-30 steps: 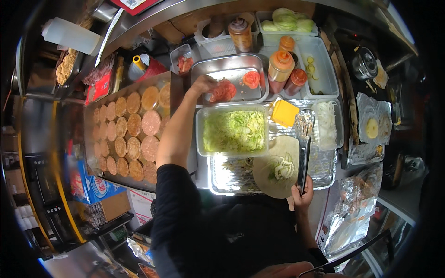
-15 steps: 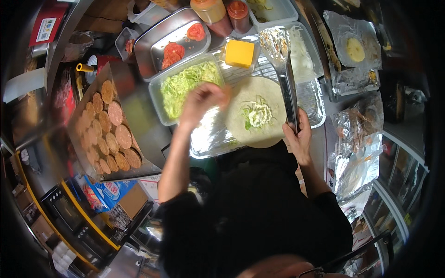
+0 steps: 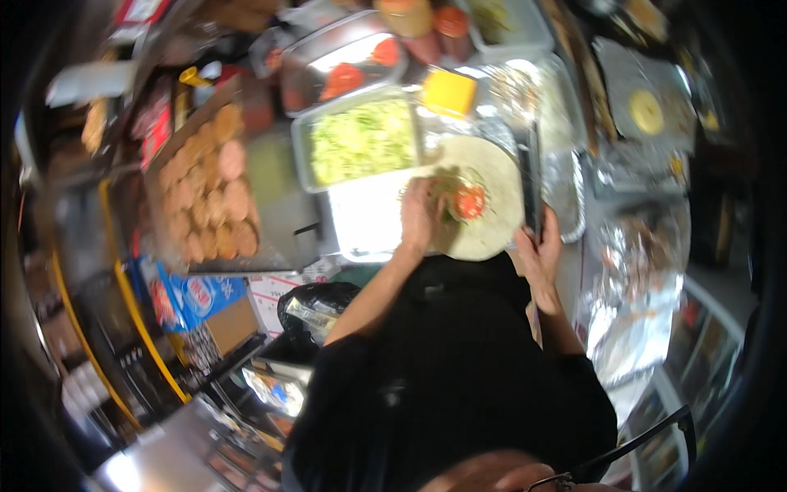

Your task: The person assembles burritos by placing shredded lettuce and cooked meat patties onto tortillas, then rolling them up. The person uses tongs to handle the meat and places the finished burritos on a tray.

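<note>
- Left hand: knuckles up, fingers bent over the left part of the wrap; blur hides the fingertips, so whether this grip is pinching or loose cannot be told.
- Right hand: grip closed round the dark handle of a tool, at the wrap's right edge.
- The wrap lies between the two hands, to the right of the left one and to the left of the right one. It is round, so it has no long axis; the tool's length runs away from the body along its right side.
- Tomato: on the wrap, just right of the left fingers and close to them; the left hand is clearly the nearer.
- The tomato looks red, round and flat, softened by blur, with pale and green shreds showing past its far edge. The wrap is pale, thin and spread flat.
- Under the wrap is a foil tray.
- Beyond: the lettuce in a clear tub, orange-yellow cheese, and a metal pan with more slices.
- Far left: rows of patties.
</note>
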`<control>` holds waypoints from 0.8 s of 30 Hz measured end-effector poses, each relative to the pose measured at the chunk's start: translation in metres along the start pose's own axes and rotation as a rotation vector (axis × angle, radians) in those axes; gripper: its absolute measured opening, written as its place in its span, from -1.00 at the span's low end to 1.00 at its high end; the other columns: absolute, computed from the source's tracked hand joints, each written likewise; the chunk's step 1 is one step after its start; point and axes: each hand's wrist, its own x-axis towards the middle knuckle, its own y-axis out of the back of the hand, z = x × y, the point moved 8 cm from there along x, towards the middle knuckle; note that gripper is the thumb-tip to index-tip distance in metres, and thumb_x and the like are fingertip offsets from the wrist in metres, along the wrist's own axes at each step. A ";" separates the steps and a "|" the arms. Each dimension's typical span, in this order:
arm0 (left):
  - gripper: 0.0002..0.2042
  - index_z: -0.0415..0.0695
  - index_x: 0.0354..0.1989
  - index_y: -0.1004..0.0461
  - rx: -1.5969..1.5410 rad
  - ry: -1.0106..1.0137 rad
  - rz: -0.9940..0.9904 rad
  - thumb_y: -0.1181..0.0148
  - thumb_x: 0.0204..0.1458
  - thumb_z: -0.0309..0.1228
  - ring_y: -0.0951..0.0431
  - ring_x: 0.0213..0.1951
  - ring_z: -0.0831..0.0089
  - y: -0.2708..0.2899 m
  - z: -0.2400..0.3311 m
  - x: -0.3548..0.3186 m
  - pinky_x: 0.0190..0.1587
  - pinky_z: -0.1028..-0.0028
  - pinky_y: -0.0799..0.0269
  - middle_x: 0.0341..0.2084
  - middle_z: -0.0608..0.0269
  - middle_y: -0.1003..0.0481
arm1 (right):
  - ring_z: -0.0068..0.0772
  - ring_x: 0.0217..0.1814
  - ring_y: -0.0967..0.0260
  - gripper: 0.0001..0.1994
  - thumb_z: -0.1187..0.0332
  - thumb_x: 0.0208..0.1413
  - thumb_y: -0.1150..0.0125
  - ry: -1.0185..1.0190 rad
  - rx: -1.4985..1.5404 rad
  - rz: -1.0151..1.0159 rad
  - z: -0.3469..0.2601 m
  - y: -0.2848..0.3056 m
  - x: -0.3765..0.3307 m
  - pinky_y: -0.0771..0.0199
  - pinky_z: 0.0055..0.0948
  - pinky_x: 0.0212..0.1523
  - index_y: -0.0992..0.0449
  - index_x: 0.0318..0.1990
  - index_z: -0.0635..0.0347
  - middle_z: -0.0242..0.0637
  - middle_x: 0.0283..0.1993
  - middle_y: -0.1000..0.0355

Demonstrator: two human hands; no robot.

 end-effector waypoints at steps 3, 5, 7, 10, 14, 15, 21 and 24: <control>-0.75 -0.20 -0.22 -0.40 -0.074 0.156 0.076 -0.20 -0.14 -0.57 -0.45 -0.35 0.16 0.022 -0.031 -0.036 -0.23 0.29 -0.39 -0.37 0.07 -0.41 | -0.56 -0.03 -0.25 -0.44 0.56 0.04 -0.10 0.065 0.021 -0.017 0.031 0.005 0.005 -0.29 -0.62 -0.09 -0.08 0.21 0.38 -0.23 0.08 -0.23; -0.76 -0.20 -0.23 -0.40 -0.061 0.255 0.111 -0.18 -0.13 -0.58 -0.46 -0.34 0.15 0.049 -0.040 -0.067 -0.23 0.29 -0.39 -0.37 0.05 -0.42 | -0.57 -0.08 -0.24 -0.47 0.52 0.05 -0.10 0.007 -0.124 -0.130 0.024 -0.004 0.011 -0.31 -0.61 -0.14 -0.09 0.19 0.35 -0.23 0.04 -0.26; -0.80 -0.22 -0.23 -0.41 -0.015 0.326 0.142 -0.14 -0.08 -0.55 -0.47 -0.34 0.12 0.069 -0.047 -0.104 -0.25 0.29 -0.41 -0.35 0.03 -0.42 | -0.55 -0.18 -0.25 -0.48 0.49 0.07 -0.08 0.114 -0.077 -0.164 0.016 -0.016 0.014 -0.30 -0.58 -0.16 -0.08 0.19 0.33 -0.25 -0.04 -0.29; -0.82 -0.22 -0.25 -0.42 -0.009 0.533 0.187 -0.13 -0.05 -0.51 -0.50 -0.33 0.10 0.095 -0.082 -0.174 -0.26 0.30 -0.43 -0.34 0.01 -0.44 | -0.51 -0.15 -0.26 -0.48 0.48 0.06 -0.08 0.123 -0.089 -0.300 0.009 -0.041 0.021 -0.29 -0.55 -0.11 -0.08 0.18 0.33 -0.22 -0.07 -0.32; -0.84 -0.20 -0.28 -0.45 0.077 0.823 0.406 -0.07 -0.08 -0.54 -0.50 -0.30 0.08 0.093 -0.170 -0.293 -0.21 0.23 -0.42 -0.37 0.01 -0.47 | -0.46 -0.11 -0.28 -0.48 0.47 0.04 -0.09 0.246 -0.249 -0.494 -0.035 -0.101 0.020 -0.28 -0.52 -0.06 -0.09 0.16 0.34 -0.16 -0.07 -0.33; -0.83 -0.18 -0.28 -0.45 0.077 0.908 0.410 -0.10 -0.10 -0.50 -0.53 -0.29 0.13 0.079 -0.207 -0.326 -0.21 0.26 -0.43 -0.38 0.04 -0.50 | -0.44 -0.13 -0.29 -0.47 0.48 0.03 -0.10 0.340 -0.272 -0.497 -0.050 -0.116 0.017 -0.29 -0.50 -0.07 -0.09 0.16 0.36 -0.15 -0.08 -0.34; -0.85 -0.13 -0.37 -0.49 0.054 1.464 0.262 -0.12 -0.14 -0.42 -0.58 -0.33 0.19 0.019 -0.365 -0.474 -0.25 0.28 -0.45 -0.43 0.10 -0.55 | -0.36 -0.25 -0.37 -0.50 0.43 0.02 -0.18 0.559 -0.505 -0.511 -0.107 -0.219 0.016 -0.37 -0.42 -0.24 -0.21 0.12 0.34 -0.09 -0.17 -0.40; -0.90 -0.12 -0.40 -0.49 -0.038 1.453 0.217 -0.08 -0.08 -0.44 -0.57 -0.48 0.25 0.001 -0.425 -0.492 -0.46 0.29 -0.43 -0.53 0.14 -0.53 | -0.30 -0.38 -0.41 -0.59 0.40 -0.01 -0.22 0.658 -0.712 -0.443 -0.144 -0.268 0.012 -0.39 -0.36 -0.34 -0.36 0.03 0.29 -0.09 -0.31 -0.45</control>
